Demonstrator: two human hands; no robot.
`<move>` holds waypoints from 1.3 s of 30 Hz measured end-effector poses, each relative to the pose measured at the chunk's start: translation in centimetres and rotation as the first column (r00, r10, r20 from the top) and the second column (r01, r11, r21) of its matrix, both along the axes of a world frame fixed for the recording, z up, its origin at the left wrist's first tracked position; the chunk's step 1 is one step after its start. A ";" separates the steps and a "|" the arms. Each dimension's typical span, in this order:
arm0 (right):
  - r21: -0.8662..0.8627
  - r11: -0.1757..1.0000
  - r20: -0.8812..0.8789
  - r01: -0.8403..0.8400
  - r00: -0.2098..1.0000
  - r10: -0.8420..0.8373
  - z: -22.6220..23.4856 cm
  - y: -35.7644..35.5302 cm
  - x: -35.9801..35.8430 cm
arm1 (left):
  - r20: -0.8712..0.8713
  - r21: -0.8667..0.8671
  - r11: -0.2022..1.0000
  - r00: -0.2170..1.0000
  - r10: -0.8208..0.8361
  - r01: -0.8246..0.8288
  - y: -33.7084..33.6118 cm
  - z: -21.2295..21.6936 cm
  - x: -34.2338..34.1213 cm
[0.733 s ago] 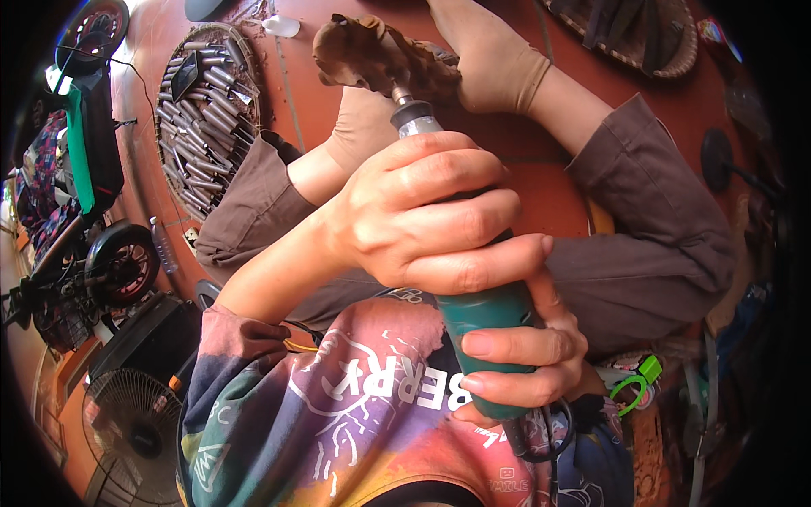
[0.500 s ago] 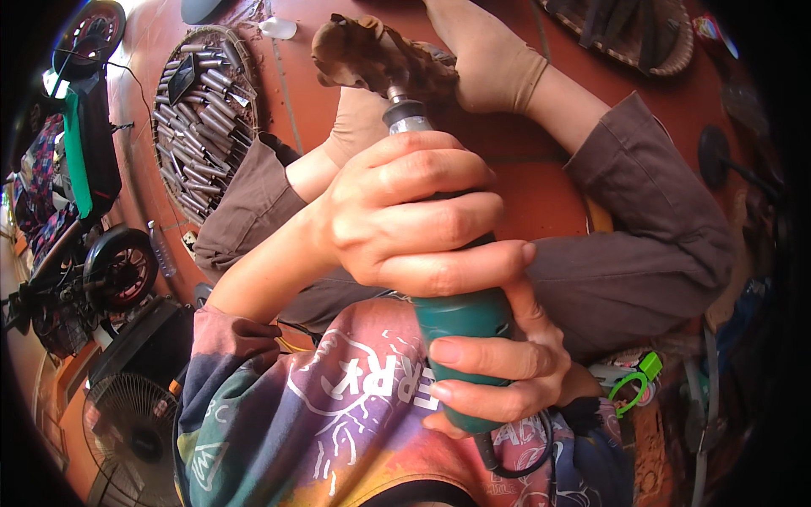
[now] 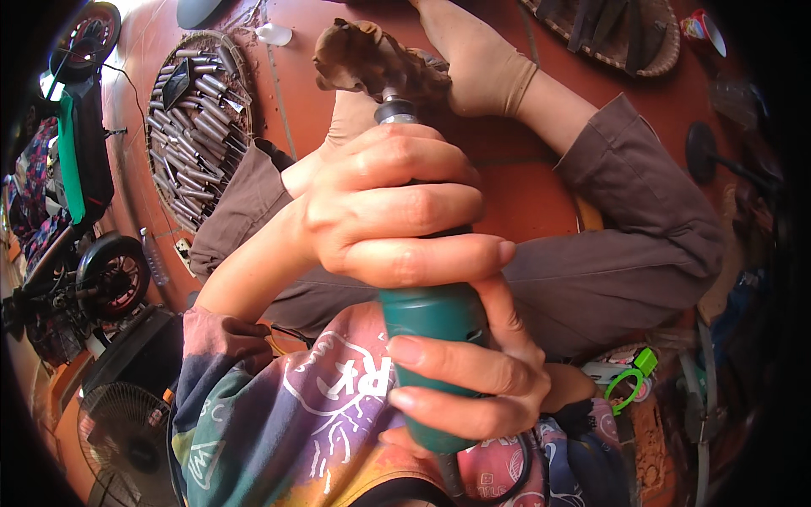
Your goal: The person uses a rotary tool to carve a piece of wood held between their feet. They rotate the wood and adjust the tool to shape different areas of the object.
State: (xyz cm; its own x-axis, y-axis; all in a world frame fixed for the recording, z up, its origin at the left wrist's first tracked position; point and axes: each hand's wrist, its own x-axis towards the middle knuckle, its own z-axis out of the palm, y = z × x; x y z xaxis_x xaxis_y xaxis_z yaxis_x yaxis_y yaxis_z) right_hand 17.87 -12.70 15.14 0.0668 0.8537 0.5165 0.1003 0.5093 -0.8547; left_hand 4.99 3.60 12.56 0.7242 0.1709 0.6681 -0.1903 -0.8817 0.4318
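Observation:
Both of my hands grip a green die grinder (image 3: 435, 317) that stands lengthwise in front of my chest, its cord leaving the bottom end. Fingers of my left hand (image 3: 405, 203) wrap the upper body just below the metal collet. Lower down, my right hand (image 3: 486, 384) closes round the rear of the casing. The collet end of the grinder meets a brown, irregular, carved-looking wooden piece (image 3: 359, 61); the bit itself is hidden. That piece lies against my right foot (image 3: 494, 72) in a tan sock, with my left foot (image 3: 351, 114) just below it.
To the left, a round woven tray (image 3: 245, 76) holds many dark cylindrical pieces. A fan (image 3: 127, 431) and a parked scooter-like vehicle (image 3: 114, 270) stand farther left. Another woven tray (image 3: 663, 63) lies at the far right, near a red cup (image 3: 704, 34). A white bottle (image 3: 274, 34) rests on the tiles.
The grinder and both hands have shifted slightly left in the picture, as has the surrounding scene. Both hands keep their grip, and the tool's tip stays at the wooden piece.

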 end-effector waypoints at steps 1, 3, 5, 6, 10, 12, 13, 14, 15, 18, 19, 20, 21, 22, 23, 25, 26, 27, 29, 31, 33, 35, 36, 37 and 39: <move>-0.010 1.000 -0.044 -0.003 0.999 0.003 -0.4 0.1 0.2 | -0.005 0.018 1.000 1.000 -0.001 0.001 0.0 -0.2 0.2; -0.006 1.000 -0.095 -0.011 0.995 0.010 -1.2 0.1 1.2 | -0.014 0.094 0.995 1.000 0.025 -0.023 -0.1 -0.7 0.5; 0.009 1.000 -0.149 -0.025 0.989 0.026 -2.2 0.1 2.3 | -0.057 0.156 0.985 0.995 0.077 -0.067 -0.7 -0.6 0.7; 0.008 1.000 -0.158 -0.019 0.987 0.020 -2.4 0.0 2.7 | -0.050 0.167 0.982 0.994 0.099 -0.090 -0.8 -0.7 1.0; 0.008 1.000 -0.211 -0.004 0.978 0.006 -3.5 -0.1 4.1 | -0.027 0.219 0.958 0.980 0.197 -0.187 -1.4 -1.2 2.2; 0.007 1.000 -0.246 0.005 0.969 -0.003 -4.3 0.0 4.7 | -0.007 0.253 0.940 0.971 0.238 -0.229 -1.6 -1.5 2.8; 0.005 1.000 -0.260 0.015 0.966 -0.013 -4.6 0.0 5.0 | 0.002 0.240 0.940 0.968 0.250 -0.243 -1.7 -1.6 3.1; 0.003 1.000 -0.276 0.022 0.961 -0.020 -5.0 0.1 5.3 | 0.011 0.227 0.939 0.965 0.262 -0.258 -1.8 -1.7 3.4; 0.004 1.000 -0.292 0.026 0.956 -0.023 -5.3 0.2 5.5 | 0.018 0.217 0.937 0.960 0.278 -0.276 -2.0 -1.8 3.7; -0.002 0.999 -0.340 0.048 0.939 -0.046 -6.4 0.3 6.9 | 0.057 0.237 0.914 0.944 0.325 -0.329 -2.0 -2.2 4.5; -0.007 0.998 -0.350 0.056 0.935 -0.054 -6.4 0.1 7.4 | 0.058 0.212 0.905 0.929 0.365 -0.369 -2.2 -2.3 5.0; -0.012 0.998 -0.368 0.068 0.927 -0.068 -6.7 0.1 8.0 | 0.058 0.187 0.894 0.913 0.404 -0.407 -2.5 -2.4 5.6; -0.014 0.997 -0.376 0.081 0.923 -0.081 -6.8 -0.1 8.5 | 0.065 0.175 0.884 0.901 0.429 -0.434 -2.8 -2.5 6.0; -0.018 0.995 -0.393 0.099 0.914 -0.098 -7.0 -0.4 9.2 | 0.071 0.162 0.873 0.888 0.455 -0.460 -3.0 -2.5 6.5; -0.019 0.994 -0.405 0.108 0.908 -0.107 -7.1 -0.6 9.6 | 0.084 0.161 0.867 0.882 0.464 -0.471 -3.1 -2.3 6.9; -0.024 0.992 -0.416 0.120 0.902 -0.119 -7.1 -1.1 10.2 | 0.109 0.171 0.861 0.878 0.467 -0.479 -3.4 -2.0 7.6; -0.024 0.993 -0.415 0.119 0.902 -0.118 -7.0 -1.5 10.2 | 0.114 0.174 0.864 0.881 0.459 -0.472 -3.6 -1.8 7.9; -0.019 0.994 -0.416 0.111 0.903 -0.109 -6.8 -1.9 10.1 | 0.104 0.198 0.867 0.890 0.444 -0.456 -3.8 -1.4 8.0; -0.008 0.996 -0.407 0.094 0.909 -0.089 -6.3 -2.7 9.5 | 0.088 0.159 0.889 0.903 0.421 -0.430 -4.4 -1.2 8.3; -0.002 0.997 -0.400 0.082 0.913 -0.076 -5.8 -3.7 9.1 | 0.078 0.122 0.906 0.914 0.397 -0.404 -5.0 -1.3 8.3; 0.004 0.997 -0.390 0.082 0.918 -0.074 -5.5 -4.4 9.1 | 0.066 0.126 0.915 0.923 0.378 -0.384 -5.2 -0.9 8.1; 0.009 0.996 -0.396 0.085 0.915 -0.074 -5.6 -4.5 8.6 | 0.065 0.128 0.923 0.932 0.356 -0.361 -5.4 -0.4 8.0; 0.005 0.996 -0.398 0.090 0.914 -0.080 -5.7 -4.6 8.6 | 0.039 0.142 0.922 0.933 0.357 -0.359 -5.5 0.0 7.8; 0.006 0.995 -0.400 0.098 0.912 -0.088 -5.7 -4.6 8.6 | 0.013 0.157 0.921 0.933 0.360 -0.358 -5.6 0.3 7.6; 0.003 0.994 -0.410 0.105 0.907 -0.095 -6.3 -4.4 8.7 | -0.032 0.211 0.896 0.913 0.407 -0.392 -5.8 1.2 7.5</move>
State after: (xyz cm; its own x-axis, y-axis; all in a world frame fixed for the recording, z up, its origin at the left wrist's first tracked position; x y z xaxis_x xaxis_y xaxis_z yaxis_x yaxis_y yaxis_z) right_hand 26.56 -17.13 8.81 0.3608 0.8190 0.4461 -0.2034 0.5359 -0.8194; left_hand 12.45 -2.17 13.78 0.6707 0.3274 0.6655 0.2211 -0.9447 0.2420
